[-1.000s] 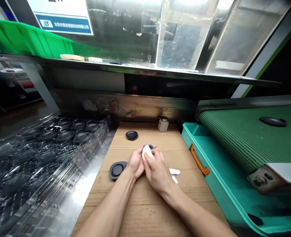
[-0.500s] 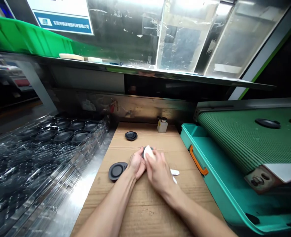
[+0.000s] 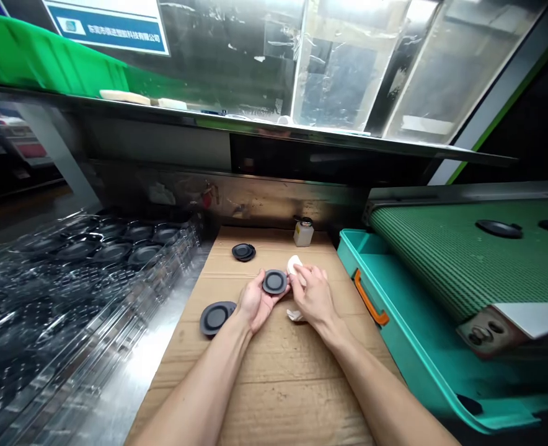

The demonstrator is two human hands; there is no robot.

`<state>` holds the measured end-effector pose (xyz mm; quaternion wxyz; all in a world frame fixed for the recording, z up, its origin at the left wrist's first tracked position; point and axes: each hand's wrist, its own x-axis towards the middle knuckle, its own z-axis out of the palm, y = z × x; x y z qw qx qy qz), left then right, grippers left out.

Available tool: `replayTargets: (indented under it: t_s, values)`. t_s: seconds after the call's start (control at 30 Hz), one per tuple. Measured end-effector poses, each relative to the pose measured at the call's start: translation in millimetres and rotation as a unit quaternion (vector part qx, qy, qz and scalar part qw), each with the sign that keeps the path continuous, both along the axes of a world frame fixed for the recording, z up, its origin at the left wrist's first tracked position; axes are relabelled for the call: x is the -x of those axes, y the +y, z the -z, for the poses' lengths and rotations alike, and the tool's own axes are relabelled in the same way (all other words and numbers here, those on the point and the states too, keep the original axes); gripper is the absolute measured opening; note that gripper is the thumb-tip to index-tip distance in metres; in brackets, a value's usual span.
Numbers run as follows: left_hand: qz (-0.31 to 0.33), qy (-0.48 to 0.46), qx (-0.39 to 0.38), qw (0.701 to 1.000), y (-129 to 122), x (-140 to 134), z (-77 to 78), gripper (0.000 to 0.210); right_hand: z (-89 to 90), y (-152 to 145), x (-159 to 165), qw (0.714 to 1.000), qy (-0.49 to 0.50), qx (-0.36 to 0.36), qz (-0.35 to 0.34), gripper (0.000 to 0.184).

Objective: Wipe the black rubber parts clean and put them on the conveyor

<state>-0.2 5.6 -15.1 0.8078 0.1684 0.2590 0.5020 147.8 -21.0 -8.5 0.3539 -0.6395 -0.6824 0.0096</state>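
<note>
My left hand holds a round black plastic part with a ringed centre, its face turned up. Close beside it, my right hand pinches a white pad that looks like a sponge or folded cloth, held apart from the part's face. Under the right hand a crumpled white piece lies on the cardboard sheet. Another black part rests just left of my left wrist. Farther back lie stacked black parts.
A small bottle with a black cap stands at the back. To the right are a teal bin with an orange latch and a green conveyor belt carrying black parts. Clear trays of black parts fill the left. A metal shelf spans above.
The white pad has come off the black part and moved right with my right hand. The part's face now shows in my left hand. The camera view has shifted slightly.
</note>
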Motion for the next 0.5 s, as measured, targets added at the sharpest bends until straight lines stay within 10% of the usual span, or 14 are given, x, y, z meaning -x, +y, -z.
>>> replayTargets:
  t_s: [0.5]
  values:
    - [0.002,0.017,0.025,1.000,0.7,-2.6,-2.6,0.043,-9.3,-3.7,-37.5,0.979,-0.008,0.197,0.042,0.056]
